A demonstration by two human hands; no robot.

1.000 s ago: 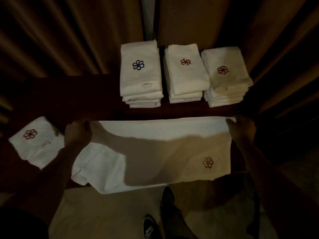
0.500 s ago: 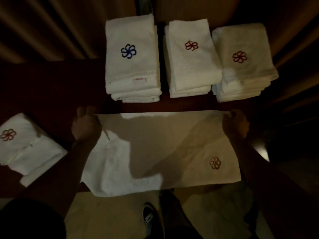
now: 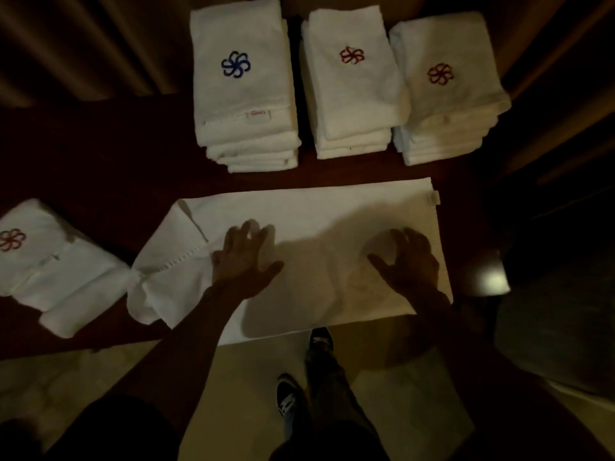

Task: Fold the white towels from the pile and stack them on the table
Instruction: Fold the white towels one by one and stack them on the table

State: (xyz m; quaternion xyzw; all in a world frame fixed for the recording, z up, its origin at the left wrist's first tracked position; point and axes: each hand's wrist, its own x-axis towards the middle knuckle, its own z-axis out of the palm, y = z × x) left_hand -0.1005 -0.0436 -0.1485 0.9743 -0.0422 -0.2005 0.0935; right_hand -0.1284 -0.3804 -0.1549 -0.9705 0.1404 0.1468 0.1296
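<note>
Here, in the head view, 1 white towel lies spread flat across the near part of the dark surface, its long side running left to right. Both hands lie on it, palms down. The left hand presses the cloth left of centre with fingers straight and fanned wide. The right hand rests right of centre, fingers also spread and holding nothing. The towel's left end is rumpled, with a corner turned over along a stitched hem, and a small tag shows at its far right corner. The forearms cover part of its near edge.

Behind the towel, 3 stacks of folded towels stand side by side, apart from it. The left stack carries a blue flower mark, while the middle stack and the right stack carry red ones. A loosely folded pile with a red flower lies at the left edge of the frame, just beside the rumpled end. Dark curtains hang beyond the surface. Below, the person's 2 shoes stand on a pale floor.
</note>
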